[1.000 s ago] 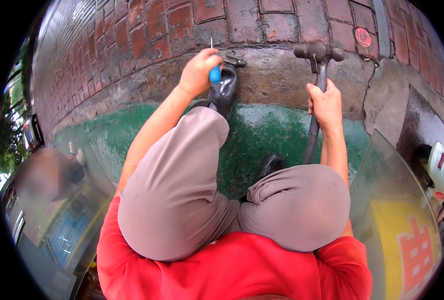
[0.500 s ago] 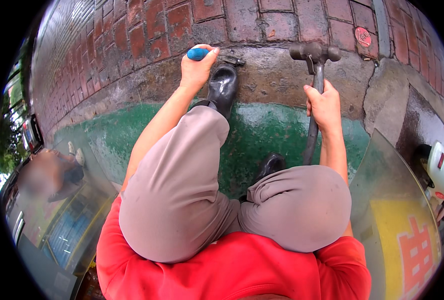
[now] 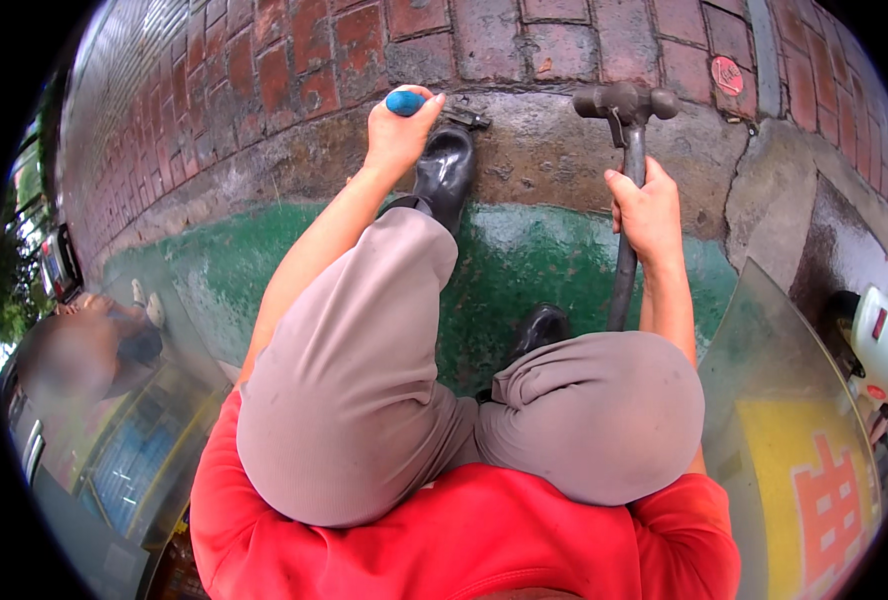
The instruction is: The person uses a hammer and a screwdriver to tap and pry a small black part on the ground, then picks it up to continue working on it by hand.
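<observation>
My left hand (image 3: 401, 135) is closed around a blue-handled tool (image 3: 405, 103), held over the concrete strip. Its shaft and tip are hidden by my hand. Beside that hand, at the toe of my glossy black boot (image 3: 446, 175), lies a small dark metal piece (image 3: 469, 118); its kind is too hard to make out. In my right hand (image 3: 648, 210) is a ball-peen hammer (image 3: 627, 103), gripped by its shaft below the head. The dark head points away from me, and the shaft runs back toward my right knee.
Wet red brick paving (image 3: 424, 55) lies beyond the concrete strip, with a round red disc (image 3: 727, 75) on it. Green-painted ground (image 3: 524, 260) is under my boots. Clear panels stand at both sides. Another person (image 3: 84, 345) is at the left, and a white scooter (image 3: 881, 345) at the right.
My left hand has shifted slightly to the right with the blue-handled tool. The hammer head has moved a little to the left and away from me.
</observation>
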Tool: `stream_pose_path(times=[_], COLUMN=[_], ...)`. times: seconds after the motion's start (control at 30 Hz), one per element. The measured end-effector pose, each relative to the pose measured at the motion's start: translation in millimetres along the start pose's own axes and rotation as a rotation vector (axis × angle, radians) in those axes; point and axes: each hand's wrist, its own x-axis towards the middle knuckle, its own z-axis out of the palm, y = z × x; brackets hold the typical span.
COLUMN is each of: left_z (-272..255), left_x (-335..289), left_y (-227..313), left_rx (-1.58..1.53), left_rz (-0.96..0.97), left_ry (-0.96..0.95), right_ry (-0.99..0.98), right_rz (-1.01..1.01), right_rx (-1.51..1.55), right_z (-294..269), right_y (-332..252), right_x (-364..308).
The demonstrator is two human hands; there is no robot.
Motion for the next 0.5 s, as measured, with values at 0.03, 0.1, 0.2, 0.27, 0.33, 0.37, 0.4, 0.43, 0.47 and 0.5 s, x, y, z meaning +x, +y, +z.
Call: stream_pose_path(times=[0.03, 0.1, 0.2, 0.27, 0.33, 0.37, 0.4, 0.43, 0.47, 0.5], left_z=[0.4, 1.4, 4.4, 7.4, 7.6, 9.5, 10.6, 9.0, 10.0, 8.9], left_x=[-0.2, 2.0, 5.9, 6.6, 8.3, 8.7, 9.5, 9.7, 12.2, 14.7], left_y=[5.2, 12.7, 25.6, 29.8, 30.5, 29.2, 26.9, 22.9, 19.3, 14.4], left_rx=[0.029, 0.084, 0.164, 0.194, 0.227, 0.239, 0.215, 0.191, 0.162, 0.195], left_rz=[0.005, -0.005, 0.011, 0.008, 0.032, 0.044, 0.041, 0.035, 0.032, 0.116], left_ry=[0.001, -0.019, -0.035, -0.036, -0.02, -0.017, -0.018, -0.015, -0.017, -0.02], right_ry=[-0.005, -0.009, -0.025, -0.07, -0.152, -0.209, -0.266, -0.267, -0.261, -0.317], right_rz=[0.004, -0.038, -0.233, -0.446, -0.666, -0.741, -0.816, -0.93, -1.042, -1.013], right_rx=[-0.031, -0.125, -0.317, -0.449, -0.514, -0.481, -0.448, -0.406, -0.368, -0.411], right_z=[-0.8, -2.3, -2.3, 0.0, 7.0, 12.5, 19.9, 31.2, 39.9, 45.9], right_y=[-1.7, -2.5, -10.6, -50.5, -98.4, -123.2, -145.1, -164.7, -178.0, -182.3], right_x=[0.1, 2.6, 13.2, 13.8, 8.3, 3.4, -2.0, -9.3, -15.1, -15.2])
